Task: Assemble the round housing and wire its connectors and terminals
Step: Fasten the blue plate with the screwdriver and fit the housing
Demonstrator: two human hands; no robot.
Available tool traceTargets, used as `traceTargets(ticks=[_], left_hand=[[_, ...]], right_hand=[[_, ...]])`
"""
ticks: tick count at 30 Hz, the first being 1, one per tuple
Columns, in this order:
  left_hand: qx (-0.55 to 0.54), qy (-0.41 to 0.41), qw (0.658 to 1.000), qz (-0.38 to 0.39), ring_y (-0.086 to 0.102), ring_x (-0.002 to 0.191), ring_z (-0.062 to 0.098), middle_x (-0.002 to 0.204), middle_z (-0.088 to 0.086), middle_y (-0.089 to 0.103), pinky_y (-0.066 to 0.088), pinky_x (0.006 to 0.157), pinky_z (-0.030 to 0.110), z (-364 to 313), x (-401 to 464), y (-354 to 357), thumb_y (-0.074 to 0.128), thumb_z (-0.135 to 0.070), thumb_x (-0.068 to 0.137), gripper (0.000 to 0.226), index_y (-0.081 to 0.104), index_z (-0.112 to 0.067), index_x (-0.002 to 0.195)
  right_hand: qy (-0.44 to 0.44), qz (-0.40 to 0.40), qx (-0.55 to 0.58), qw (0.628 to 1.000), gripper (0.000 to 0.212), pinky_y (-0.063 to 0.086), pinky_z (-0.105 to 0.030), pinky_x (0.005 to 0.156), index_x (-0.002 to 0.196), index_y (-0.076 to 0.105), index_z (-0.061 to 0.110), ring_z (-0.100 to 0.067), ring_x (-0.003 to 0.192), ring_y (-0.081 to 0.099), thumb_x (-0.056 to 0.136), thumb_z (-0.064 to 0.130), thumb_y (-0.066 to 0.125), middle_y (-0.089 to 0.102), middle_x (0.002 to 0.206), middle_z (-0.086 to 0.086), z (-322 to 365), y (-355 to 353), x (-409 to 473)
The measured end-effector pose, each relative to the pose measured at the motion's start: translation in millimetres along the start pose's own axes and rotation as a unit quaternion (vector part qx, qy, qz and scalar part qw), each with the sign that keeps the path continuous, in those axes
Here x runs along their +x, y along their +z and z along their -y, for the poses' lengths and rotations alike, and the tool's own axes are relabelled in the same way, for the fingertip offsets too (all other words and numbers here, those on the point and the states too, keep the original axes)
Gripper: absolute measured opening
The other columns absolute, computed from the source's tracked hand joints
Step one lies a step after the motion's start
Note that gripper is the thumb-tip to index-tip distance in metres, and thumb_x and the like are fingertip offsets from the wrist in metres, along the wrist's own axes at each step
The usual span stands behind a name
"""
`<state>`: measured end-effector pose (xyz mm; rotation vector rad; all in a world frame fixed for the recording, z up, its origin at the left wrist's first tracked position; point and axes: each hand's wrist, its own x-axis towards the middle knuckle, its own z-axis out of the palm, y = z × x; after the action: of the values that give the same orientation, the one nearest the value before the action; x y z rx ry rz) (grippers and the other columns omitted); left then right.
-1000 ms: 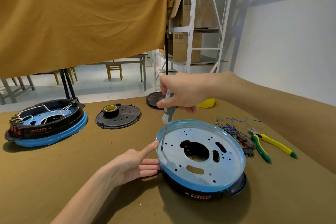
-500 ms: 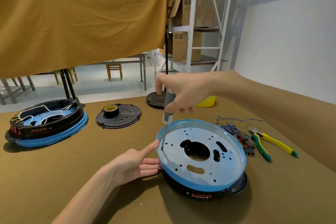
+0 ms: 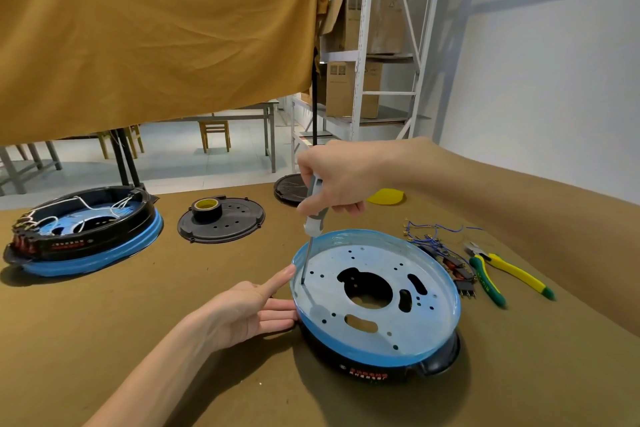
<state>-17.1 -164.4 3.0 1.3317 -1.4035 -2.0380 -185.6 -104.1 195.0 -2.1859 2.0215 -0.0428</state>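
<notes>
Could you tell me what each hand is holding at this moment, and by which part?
The right hand grips the screwdriver by its handle. The left hand holds nothing; its straight fingers rest against the housing rim.

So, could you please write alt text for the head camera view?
A right hand drives a screwdriver into the blue-rimmed plate of a round housing, while the left hand steadies its rim. On the brown table lie pliers, wires and a second housing.
</notes>
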Motion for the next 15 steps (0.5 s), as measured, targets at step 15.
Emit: traceTargets(ticks=[15], left_hand=[[-0.016, 0.016, 1.0, 0.019, 0.078, 0.092, 0.035, 0.103, 0.024, 0.077, 0.065, 0.061, 0.038, 4.3, 5.0, -2.1, 0.084, -0.054, 0.059, 0.114, 0.037, -0.006, 0.151]], right_hand=[[-0.012, -0.027, -0.005, 1.0, 0.038, 0.049, -0.024, 0.04, 0.096, 0.055, 0.011, -0.021, 0.044, 0.066, 0.091, 0.043, 0.075, 0.072, 0.06, -0.008, 3.2, 6.8, 2.1]])
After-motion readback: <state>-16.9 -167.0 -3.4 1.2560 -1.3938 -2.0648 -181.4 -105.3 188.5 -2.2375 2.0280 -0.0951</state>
